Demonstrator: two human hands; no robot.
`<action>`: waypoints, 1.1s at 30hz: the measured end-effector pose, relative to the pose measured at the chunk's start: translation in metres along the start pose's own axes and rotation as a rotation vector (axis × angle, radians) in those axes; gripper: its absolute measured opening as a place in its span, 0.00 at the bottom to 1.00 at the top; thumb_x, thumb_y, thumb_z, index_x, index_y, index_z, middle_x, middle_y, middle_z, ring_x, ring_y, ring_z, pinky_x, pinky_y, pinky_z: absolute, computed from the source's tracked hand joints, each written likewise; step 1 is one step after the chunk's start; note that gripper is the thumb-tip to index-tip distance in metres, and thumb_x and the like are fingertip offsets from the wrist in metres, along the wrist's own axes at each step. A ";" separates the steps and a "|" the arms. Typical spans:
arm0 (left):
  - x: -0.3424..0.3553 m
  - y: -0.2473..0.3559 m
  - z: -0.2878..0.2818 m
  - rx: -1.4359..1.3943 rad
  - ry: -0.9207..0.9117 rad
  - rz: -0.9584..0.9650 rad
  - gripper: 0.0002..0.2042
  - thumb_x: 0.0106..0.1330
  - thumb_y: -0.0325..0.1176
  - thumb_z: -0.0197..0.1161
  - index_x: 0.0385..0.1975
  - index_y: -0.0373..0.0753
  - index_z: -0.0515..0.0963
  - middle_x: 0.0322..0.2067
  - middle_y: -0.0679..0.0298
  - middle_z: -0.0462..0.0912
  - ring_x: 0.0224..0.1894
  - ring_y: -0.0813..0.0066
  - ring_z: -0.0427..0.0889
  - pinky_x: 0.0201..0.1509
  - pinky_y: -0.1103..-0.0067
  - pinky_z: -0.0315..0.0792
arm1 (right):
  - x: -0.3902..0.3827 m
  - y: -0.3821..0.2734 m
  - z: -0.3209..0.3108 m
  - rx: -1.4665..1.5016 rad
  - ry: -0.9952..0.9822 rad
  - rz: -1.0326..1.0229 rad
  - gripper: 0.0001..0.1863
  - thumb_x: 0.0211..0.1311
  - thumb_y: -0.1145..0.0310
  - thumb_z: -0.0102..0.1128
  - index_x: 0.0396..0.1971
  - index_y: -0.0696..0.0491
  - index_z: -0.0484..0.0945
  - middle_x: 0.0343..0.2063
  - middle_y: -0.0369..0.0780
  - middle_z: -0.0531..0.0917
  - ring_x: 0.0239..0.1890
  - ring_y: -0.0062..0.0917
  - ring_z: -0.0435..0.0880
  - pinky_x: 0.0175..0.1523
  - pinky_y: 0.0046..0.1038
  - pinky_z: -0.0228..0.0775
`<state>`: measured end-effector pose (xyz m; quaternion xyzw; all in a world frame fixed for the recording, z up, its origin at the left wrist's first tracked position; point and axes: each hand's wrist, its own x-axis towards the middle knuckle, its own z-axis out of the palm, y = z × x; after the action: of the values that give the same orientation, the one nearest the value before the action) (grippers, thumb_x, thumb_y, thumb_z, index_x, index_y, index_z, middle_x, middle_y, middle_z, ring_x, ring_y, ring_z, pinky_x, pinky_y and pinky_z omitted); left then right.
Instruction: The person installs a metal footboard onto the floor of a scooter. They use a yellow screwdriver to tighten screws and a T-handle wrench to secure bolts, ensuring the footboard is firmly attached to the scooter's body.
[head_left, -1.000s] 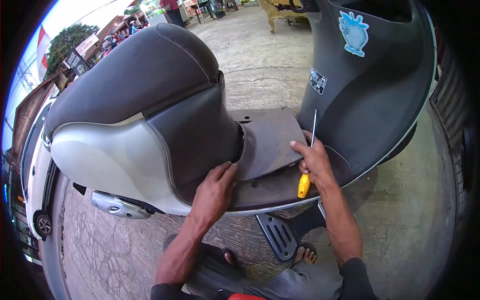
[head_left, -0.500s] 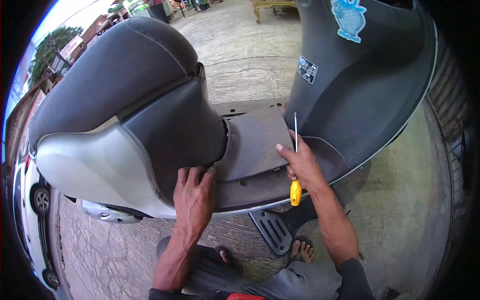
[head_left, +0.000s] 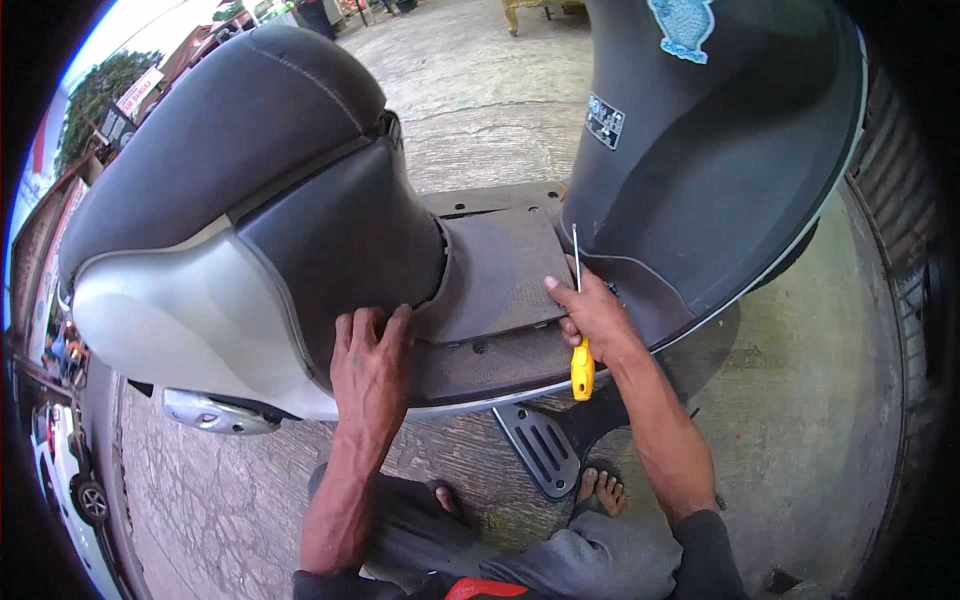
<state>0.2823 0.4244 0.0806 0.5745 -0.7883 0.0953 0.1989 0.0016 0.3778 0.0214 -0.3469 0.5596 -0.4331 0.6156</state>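
A scooter with a dark seat (head_left: 220, 120) and a pale side panel (head_left: 165, 300) stands across in front of me. My right hand (head_left: 600, 318) is closed round a screwdriver (head_left: 582, 370) with a yellow handle, its metal shaft pointing up and away. The thumb and fingers of that hand also grip the right edge of the grey floor panel (head_left: 500, 260). My left hand (head_left: 370, 365) has its fingers curled over the panel's left near corner, below the dark under-seat cover (head_left: 330, 220); the fingertips are hidden. A gap shows along the panel's near edge.
The dark front leg shield (head_left: 730, 150) rises at the right with a blue sticker (head_left: 682, 28). A slotted metal footplate (head_left: 540, 450) lies below the footboard beside my bare foot (head_left: 602, 490). A car (head_left: 75, 490) stands at the far left, and a wooden bench leg (head_left: 512, 18) shows at the back.
The scooter and both hands sit slightly higher and further left in the picture, as the view has shifted. Both hands keep their grip, and the screwdriver stays in my right hand.
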 end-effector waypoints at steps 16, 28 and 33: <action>-0.011 -0.014 -0.003 0.296 0.230 -0.171 0.45 0.49 0.40 0.82 0.71 0.63 0.67 0.79 0.53 0.43 0.80 0.39 0.35 0.77 0.49 0.41 | -0.012 -0.013 0.017 -0.120 0.173 -0.123 0.33 0.76 0.64 0.57 0.75 0.56 0.59 0.30 0.39 0.78 0.15 0.16 0.68 0.16 0.25 0.62; -0.016 -0.010 -0.009 0.194 0.156 -0.156 0.39 0.54 0.39 0.79 0.70 0.58 0.70 0.79 0.53 0.39 0.80 0.38 0.31 0.78 0.44 0.38 | 0.005 -0.001 0.010 -0.051 0.170 -0.071 0.33 0.75 0.64 0.58 0.74 0.56 0.58 0.29 0.38 0.77 0.14 0.17 0.69 0.16 0.25 0.63; -0.018 -0.014 0.020 0.224 0.174 -0.111 0.44 0.51 0.43 0.81 0.72 0.60 0.67 0.79 0.53 0.39 0.80 0.35 0.30 0.78 0.44 0.36 | 0.006 -0.007 0.014 -0.236 0.188 -0.096 0.33 0.74 0.64 0.59 0.74 0.57 0.59 0.30 0.41 0.80 0.13 0.19 0.72 0.17 0.27 0.65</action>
<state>0.2959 0.4286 0.0541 0.6254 -0.7196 0.2207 0.2061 0.0143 0.3687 0.0277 -0.4009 0.6447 -0.4238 0.4940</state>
